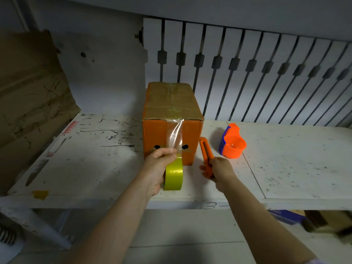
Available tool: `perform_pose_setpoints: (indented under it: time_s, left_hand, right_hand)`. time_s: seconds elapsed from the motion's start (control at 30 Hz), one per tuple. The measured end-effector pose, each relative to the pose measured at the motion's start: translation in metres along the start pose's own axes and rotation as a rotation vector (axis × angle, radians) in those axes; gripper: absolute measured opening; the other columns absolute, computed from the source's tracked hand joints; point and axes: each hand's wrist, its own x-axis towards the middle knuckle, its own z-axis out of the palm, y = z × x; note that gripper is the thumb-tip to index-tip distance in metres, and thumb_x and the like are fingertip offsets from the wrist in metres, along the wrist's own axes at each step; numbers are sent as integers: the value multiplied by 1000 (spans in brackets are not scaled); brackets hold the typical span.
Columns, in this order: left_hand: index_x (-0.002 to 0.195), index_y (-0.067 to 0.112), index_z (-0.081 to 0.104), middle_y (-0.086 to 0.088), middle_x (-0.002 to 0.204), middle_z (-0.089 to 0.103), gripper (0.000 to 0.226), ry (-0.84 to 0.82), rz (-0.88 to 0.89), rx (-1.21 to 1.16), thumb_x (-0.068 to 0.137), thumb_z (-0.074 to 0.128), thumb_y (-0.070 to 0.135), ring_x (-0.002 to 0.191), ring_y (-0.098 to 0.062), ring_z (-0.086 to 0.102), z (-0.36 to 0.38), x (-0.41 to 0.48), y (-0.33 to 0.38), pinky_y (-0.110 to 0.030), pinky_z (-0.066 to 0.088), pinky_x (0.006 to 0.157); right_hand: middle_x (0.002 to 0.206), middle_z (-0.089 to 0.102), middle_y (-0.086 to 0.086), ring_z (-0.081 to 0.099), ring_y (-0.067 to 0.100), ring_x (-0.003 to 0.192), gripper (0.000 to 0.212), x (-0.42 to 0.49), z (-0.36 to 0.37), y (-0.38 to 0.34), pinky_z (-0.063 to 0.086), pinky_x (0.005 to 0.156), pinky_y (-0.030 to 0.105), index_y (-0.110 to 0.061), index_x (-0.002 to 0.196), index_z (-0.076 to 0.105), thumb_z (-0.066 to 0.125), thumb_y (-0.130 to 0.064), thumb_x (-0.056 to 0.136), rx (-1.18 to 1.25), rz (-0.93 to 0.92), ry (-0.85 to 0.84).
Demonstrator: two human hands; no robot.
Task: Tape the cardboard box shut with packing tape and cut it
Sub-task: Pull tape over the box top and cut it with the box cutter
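An orange cardboard box [192, 134] stands on the white table [95, 159], its brown top flaps closed with tape along the seam. A clear strip of tape [175, 134] runs from the top edge down the front face to a yellow tape roll [174, 175]. My left hand [156, 168] grips that roll just in front of the box. To the right of the box's front corner, my right hand [222, 173] holds an orange cutter [206, 155], whose tip points up and away.
An orange and blue tape dispenser [231, 142] sits on the table right of the box. Flattened cardboard [28, 103] leans at the left. A wall with black bars [266, 73] stands behind. The table's front edge [171, 203] lies close to me.
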Motion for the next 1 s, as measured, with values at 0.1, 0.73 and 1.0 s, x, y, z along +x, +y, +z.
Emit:
perform_pose_setpoints:
  time_s: [0.1,0.73,1.0]
  left_hand:
    - [104,18,63,-16,116,65,16,14,-11,1,90,55,15,103,-38,65,1,-3,1,-52,52,91]
    - [120,11,54,-13,102,67,28,4,-43,-1,93,51,15,76,-27,70,5,-13,6,-36,56,64]
    - [106,14,60,-13,92,67,16,41,-33,-33,91,55,12,61,-24,71,2,-13,7,-28,55,50]
  right_hand:
    - [86,57,16,56,23,68,27,-27,-6,2,47,62,33,-6,118,44,28,-4,96,278,-78,-205]
    - [85,62,7,55,17,68,25,-85,-36,1,50,62,29,-9,120,49,40,-11,97,-144,-463,-199]
    - [77,62,3,55,14,60,13,-91,-42,-15,49,57,26,-27,91,51,47,-15,95,-418,-632,-170]
